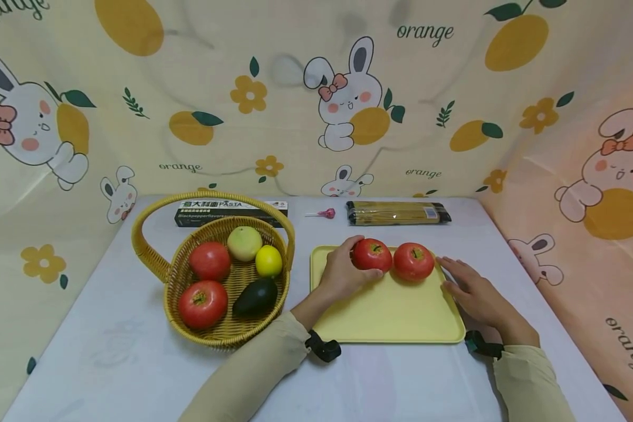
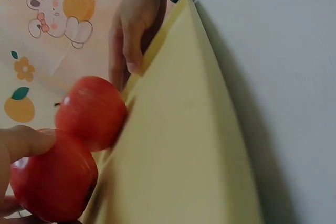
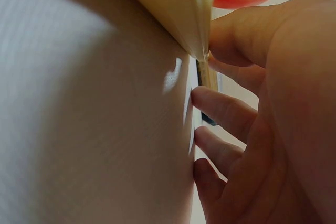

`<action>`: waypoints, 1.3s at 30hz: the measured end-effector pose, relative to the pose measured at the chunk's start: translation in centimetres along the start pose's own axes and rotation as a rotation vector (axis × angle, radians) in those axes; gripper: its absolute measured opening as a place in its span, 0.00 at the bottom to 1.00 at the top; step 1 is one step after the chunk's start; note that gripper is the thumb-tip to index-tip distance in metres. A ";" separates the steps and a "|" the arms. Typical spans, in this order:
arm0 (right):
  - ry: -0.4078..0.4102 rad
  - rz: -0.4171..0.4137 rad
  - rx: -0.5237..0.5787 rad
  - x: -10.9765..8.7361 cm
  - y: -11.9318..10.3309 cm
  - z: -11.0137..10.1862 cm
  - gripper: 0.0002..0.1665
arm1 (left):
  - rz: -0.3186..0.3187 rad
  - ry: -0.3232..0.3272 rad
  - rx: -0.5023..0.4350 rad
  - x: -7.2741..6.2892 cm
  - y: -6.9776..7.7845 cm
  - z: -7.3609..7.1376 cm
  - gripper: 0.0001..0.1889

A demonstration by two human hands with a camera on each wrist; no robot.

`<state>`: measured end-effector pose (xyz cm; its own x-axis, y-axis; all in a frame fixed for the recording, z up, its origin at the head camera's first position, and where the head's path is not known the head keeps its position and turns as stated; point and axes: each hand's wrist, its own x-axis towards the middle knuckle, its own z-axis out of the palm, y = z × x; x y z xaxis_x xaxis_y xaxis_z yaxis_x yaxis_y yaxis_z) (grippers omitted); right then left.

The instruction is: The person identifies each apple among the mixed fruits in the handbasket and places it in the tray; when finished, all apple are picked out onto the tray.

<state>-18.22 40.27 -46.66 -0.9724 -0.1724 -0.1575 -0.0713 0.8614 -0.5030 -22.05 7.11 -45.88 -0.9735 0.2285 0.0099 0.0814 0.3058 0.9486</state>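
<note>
My left hand (image 1: 345,271) holds a red tomato (image 1: 372,255) at the back of a yellow tray (image 1: 385,316), thumb and fingers round its sides. In the left wrist view the thumb lies across this tomato (image 2: 55,177). A second tomato (image 1: 414,262) sits right beside it on the tray. At the tray's right edge is my right hand (image 1: 480,296), its fingers extended. The right wrist view puts the thumb at the tray's rim (image 3: 202,19), with the other fingers (image 3: 223,109) spread low beside it over the white tabletop.
Left of the tray stands a wicker basket (image 1: 171,313) with a tall handle, holding two tomatoes (image 1: 203,304), a pale round fruit (image 1: 245,244), a lemon (image 1: 268,261) and an avocado (image 1: 255,298). Behind lie a pasta box (image 1: 200,215), a pink lollipop (image 1: 327,213) and a spaghetti pack (image 1: 395,213).
</note>
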 end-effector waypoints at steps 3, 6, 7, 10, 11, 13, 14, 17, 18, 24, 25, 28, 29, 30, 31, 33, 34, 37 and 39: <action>-0.006 0.002 0.000 0.0 -0.1 0.1 0.42 | 0.010 -0.004 0.018 0.3 -0.6 0.2 0.46; -0.008 0.003 -0.005 0.1 -0.2 0.1 0.42 | 0.028 -0.012 0.048 0.5 -0.9 0.2 0.46; -0.009 0.004 -0.008 0.2 -0.3 0.1 0.42 | 0.032 -0.019 0.064 0.5 -1.0 0.2 0.46; -0.008 0.004 -0.014 0.2 -0.3 0.1 0.42 | 0.046 -0.032 0.130 0.5 -0.9 0.1 0.47; -0.010 0.004 -0.012 0.2 -0.3 0.1 0.42 | 0.049 -0.035 0.151 0.4 -0.8 0.1 0.47; -0.012 0.006 -0.010 0.3 -0.3 0.1 0.42 | 0.057 -0.036 0.184 0.4 -0.7 0.2 0.48; -0.014 0.009 -0.005 0.3 -0.3 0.2 0.42 | 0.062 -0.032 0.201 0.3 -0.6 0.2 0.48; -0.022 0.019 0.009 0.4 -0.3 0.3 0.43 | 0.077 -0.009 0.249 -0.3 -0.3 0.0 0.49; -0.022 0.019 0.010 0.4 -0.3 0.4 0.43 | 0.090 -0.002 0.266 -0.6 -0.1 -0.1 0.49; -0.011 -0.001 0.000 0.2 0.0 0.3 0.41 | 0.196 -0.023 0.304 -3.8 1.6 -1.6 0.47; -0.009 -0.001 -0.001 0.2 0.0 0.3 0.41 | 0.205 -0.040 0.294 -4.4 1.9 -2.0 0.47; -0.011 0.004 -0.004 0.1 0.0 0.1 0.42 | 0.218 -0.093 0.234 -6.4 2.5 -3.2 0.46; -0.013 0.008 -0.003 0.1 0.0 0.1 0.42 | 0.213 -0.115 0.213 -7.1 2.6 -3.6 0.46; -0.015 0.013 -0.003 0.0 0.0 0.0 0.42 | 0.205 -0.137 0.187 -7.7 2.7 -4.1 0.46; -0.018 0.018 -0.001 0.0 0.0 0.0 0.42 | 0.196 -0.159 0.160 -8.3 2.8 -4.6 0.46; -0.022 0.024 0.004 0.0 0.0 0.0 0.42 | 0.185 -0.193 0.123 -9.6 2.8 -5.6 0.45; -0.024 0.026 0.009 0.0 0.0 0.0 0.42 | 0.177 -0.206 0.116 -10.2 2.8 -6.2 0.45; -0.024 0.022 0.012 0.1 0.0 0.0 0.42 | 0.152 -0.245 0.111 -11.9 2.7 -8.2 0.45; -0.020 0.017 0.012 0.2 -0.1 0.1 0.42 | 0.146 -0.266 0.104 -12.9 2.4 -9.7 0.44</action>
<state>-18.41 40.12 -46.74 -0.9687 -0.1678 -0.1831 -0.0521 0.8582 -0.5106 -11.37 -4.07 -40.65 -0.8609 0.5065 0.0471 0.2506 0.3417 0.9058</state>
